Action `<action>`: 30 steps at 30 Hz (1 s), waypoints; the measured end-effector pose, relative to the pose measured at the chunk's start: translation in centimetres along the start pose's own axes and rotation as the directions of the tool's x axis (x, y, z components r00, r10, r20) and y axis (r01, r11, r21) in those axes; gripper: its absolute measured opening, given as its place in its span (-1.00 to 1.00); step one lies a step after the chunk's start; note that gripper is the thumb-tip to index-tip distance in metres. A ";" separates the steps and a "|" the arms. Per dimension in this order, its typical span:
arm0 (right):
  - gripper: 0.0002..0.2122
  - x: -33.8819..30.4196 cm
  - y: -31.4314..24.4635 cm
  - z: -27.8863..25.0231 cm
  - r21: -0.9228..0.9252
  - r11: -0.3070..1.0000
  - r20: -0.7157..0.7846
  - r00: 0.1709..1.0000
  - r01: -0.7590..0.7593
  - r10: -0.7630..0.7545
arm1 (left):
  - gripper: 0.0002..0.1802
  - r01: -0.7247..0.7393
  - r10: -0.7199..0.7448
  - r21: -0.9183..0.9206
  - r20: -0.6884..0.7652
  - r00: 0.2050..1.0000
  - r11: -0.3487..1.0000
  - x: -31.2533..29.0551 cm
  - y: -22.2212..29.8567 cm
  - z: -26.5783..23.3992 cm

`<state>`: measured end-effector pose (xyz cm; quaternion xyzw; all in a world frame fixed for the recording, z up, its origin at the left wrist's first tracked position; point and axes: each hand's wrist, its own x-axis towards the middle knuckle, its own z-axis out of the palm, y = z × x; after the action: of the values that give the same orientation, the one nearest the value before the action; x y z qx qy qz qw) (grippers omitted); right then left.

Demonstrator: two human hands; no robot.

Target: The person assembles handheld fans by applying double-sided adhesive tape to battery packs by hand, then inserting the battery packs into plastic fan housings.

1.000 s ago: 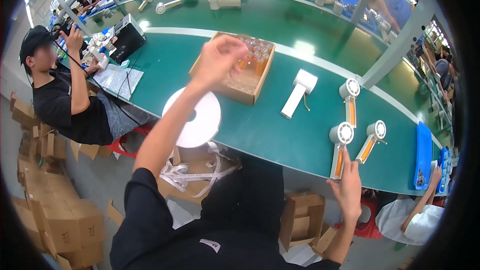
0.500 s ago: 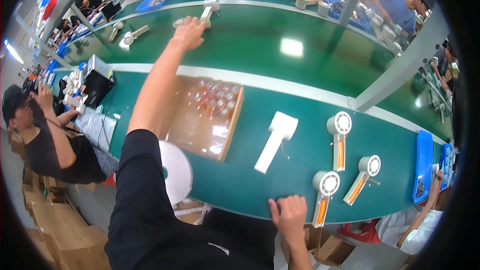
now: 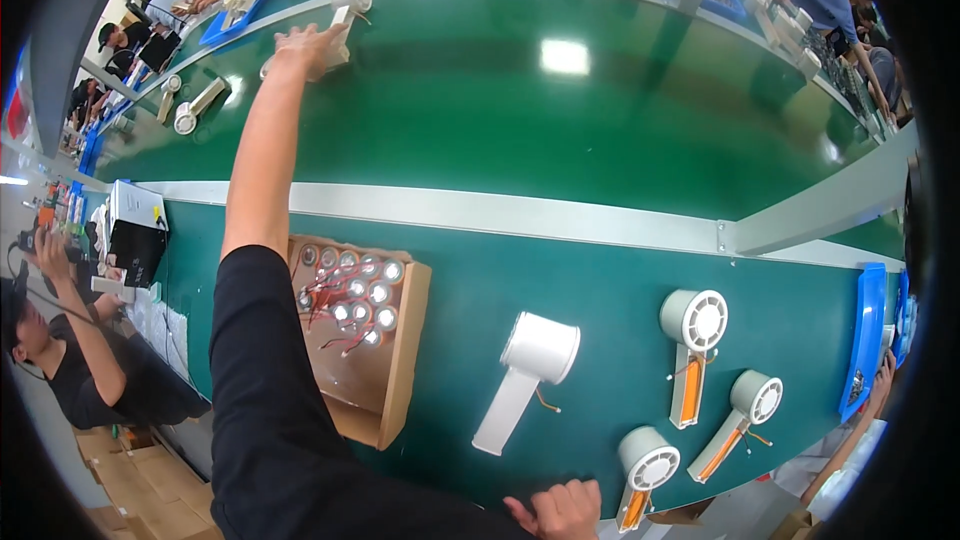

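Observation:
My left arm stretches over the far green surface, and my left hand (image 3: 308,48) reaches the handle of a white handheld fan (image 3: 350,2). Its fingertips lie over or behind the handle, so its grip is unclear. A pale round part shows at the hand's other side, mostly covered. My right hand (image 3: 562,512) rests at the near table edge with curled fingers and nothing visible in it. Right of it lies a white fan (image 3: 650,462) with an orange strip in its handle. Two similar fans (image 3: 694,322) (image 3: 756,400) lie beyond. A white fan (image 3: 538,348) lies with its handle's plain side up.
An open cardboard box (image 3: 418,340) of small round motors with red wires stands beside my left arm. A white rail (image 3: 500,210) divides the near table from the far surface. A grey post (image 3: 820,195) rises at right. Blue trays (image 3: 866,340) and co-workers are around.
My left hand has moved onto the fan's handle on the far surface. The view has shifted, so the near table sits lower. My right hand stays at the table edge.

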<state>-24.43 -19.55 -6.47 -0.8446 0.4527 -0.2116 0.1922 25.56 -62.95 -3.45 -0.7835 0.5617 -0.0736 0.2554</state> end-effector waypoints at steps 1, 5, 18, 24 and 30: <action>-0.61 0.1 0.1 0.1 0.002 1.000 0.004 1.000 -0.009 0.009 | 0.24 0.008 -0.006 -0.025 0.050 0.999 1.000 0.2 0.1 0.0; -0.60 0.0 0.0 0.0 0.012 1.000 -0.004 1.000 -0.002 0.002 | 0.12 -0.145 0.145 0.026 -0.028 0.989 0.989 1.6 -1.9 1.0; -0.62 -0.2 0.4 0.3 -0.024 0.999 -0.013 0.999 0.042 -0.042 | -0.48 -0.312 0.295 0.005 -0.333 0.895 0.950 -5.7 -1.0 -2.8; -0.63 -0.7 0.3 0.6 -0.039 0.996 -0.040 0.996 0.075 -0.077 | -0.58 -0.475 0.467 0.107 -0.458 0.756 0.874 -15.5 3.0 -7.8; -0.66 -1.1 0.4 0.9 -0.045 0.996 -0.101 0.991 0.081 -0.085 | -0.73 -0.678 0.754 0.413 -0.567 0.331 0.608 -29.0 9.5 -11.0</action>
<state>-24.79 -18.68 -7.68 -0.8544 0.4308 -0.2535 0.1424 2.74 -42.14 6.36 -0.3504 0.8941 -0.2704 0.0691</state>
